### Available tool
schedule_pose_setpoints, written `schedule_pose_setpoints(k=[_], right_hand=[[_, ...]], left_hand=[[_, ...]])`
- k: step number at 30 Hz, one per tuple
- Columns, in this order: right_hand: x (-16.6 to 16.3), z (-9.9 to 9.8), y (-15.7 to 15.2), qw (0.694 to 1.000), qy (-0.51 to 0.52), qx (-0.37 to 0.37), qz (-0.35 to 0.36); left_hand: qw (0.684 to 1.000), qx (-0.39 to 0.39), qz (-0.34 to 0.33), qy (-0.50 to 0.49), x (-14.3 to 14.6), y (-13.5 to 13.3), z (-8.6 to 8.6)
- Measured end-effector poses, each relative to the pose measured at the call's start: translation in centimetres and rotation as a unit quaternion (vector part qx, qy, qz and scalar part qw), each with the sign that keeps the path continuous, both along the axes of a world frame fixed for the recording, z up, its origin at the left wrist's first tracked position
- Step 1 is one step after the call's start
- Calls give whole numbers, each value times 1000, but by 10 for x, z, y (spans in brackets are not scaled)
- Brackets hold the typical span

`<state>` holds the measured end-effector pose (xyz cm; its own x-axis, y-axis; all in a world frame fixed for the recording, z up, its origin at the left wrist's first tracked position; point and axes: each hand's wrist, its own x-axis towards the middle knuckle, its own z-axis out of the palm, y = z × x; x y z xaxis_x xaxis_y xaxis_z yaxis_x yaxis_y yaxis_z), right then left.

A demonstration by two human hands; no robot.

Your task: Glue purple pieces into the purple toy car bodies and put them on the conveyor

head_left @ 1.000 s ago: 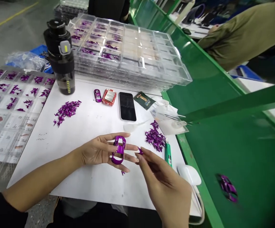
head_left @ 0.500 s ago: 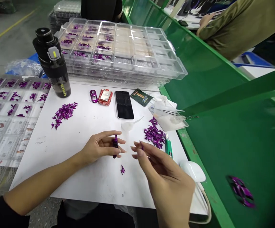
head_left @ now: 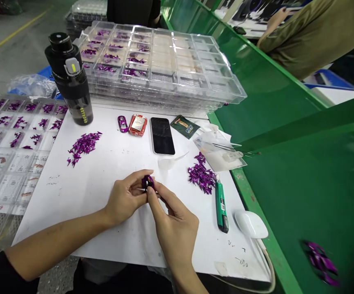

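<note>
My left hand [head_left: 123, 200] grips a small purple toy car body [head_left: 147, 182], tilted up between thumb and fingers. My right hand [head_left: 177, 224] meets it from the right, thumb and fingertips pinched together at the car's edge. The small purple piece it was pinching is hidden by those fingers. To the right of my hands lies a pile of pointed purple pieces [head_left: 201, 175]. A second pile of such pieces [head_left: 84, 147] sits toward the left of the white tabletop [head_left: 109, 159].
Behind stand stacked clear compartment trays [head_left: 164, 87], a black bottle [head_left: 71, 81], a purple toy car [head_left: 122, 123], a red-edged item [head_left: 138, 125] and a phone [head_left: 162, 136]. At right are a green utility knife [head_left: 221, 206], tweezers [head_left: 228, 148], a white mouse-shaped object [head_left: 251, 224] and a blurred purple car [head_left: 322, 262] on a green surface.
My right hand has moved left and now touches the car body, which my left hand has turned. The loose piece below is out of sight. The purple car at far right has shifted down and right.
</note>
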<state>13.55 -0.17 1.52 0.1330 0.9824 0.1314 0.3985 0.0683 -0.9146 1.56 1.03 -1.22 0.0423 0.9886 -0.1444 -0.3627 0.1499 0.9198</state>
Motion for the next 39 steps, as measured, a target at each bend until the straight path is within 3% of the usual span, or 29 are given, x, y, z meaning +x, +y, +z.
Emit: schedule_pose_setpoints(k=[5,10,14,18,22,26,32,35,39], right_hand=[[15,0,5,996,-57,26,57],[37,-11,9,984,79,-92,129],[38,-16,2,980,92,-118,132],[48,-2,-17,978,103,-100,150],[83,10,-57,975,117,-57,182],[118,11,-98,968,49,-76,234],[143,6,-114,956,-79,-127,253],[147,7,-108,948,-108,-169,246],[144,9,-95,936,-145,-215,236]], left_hand=[[998,-8,-34,53,-7,1,6],[985,43,-131,102,-11,-1,8],[976,90,-121,160,-6,-8,4],[975,84,-117,168,3,-22,15],[980,-33,-171,97,21,-54,36],[949,-210,-235,-19,50,-96,35],[900,-394,-154,-103,96,-138,13],[875,-427,-145,-177,107,-141,9],[872,-406,-103,-255,112,-138,1]])
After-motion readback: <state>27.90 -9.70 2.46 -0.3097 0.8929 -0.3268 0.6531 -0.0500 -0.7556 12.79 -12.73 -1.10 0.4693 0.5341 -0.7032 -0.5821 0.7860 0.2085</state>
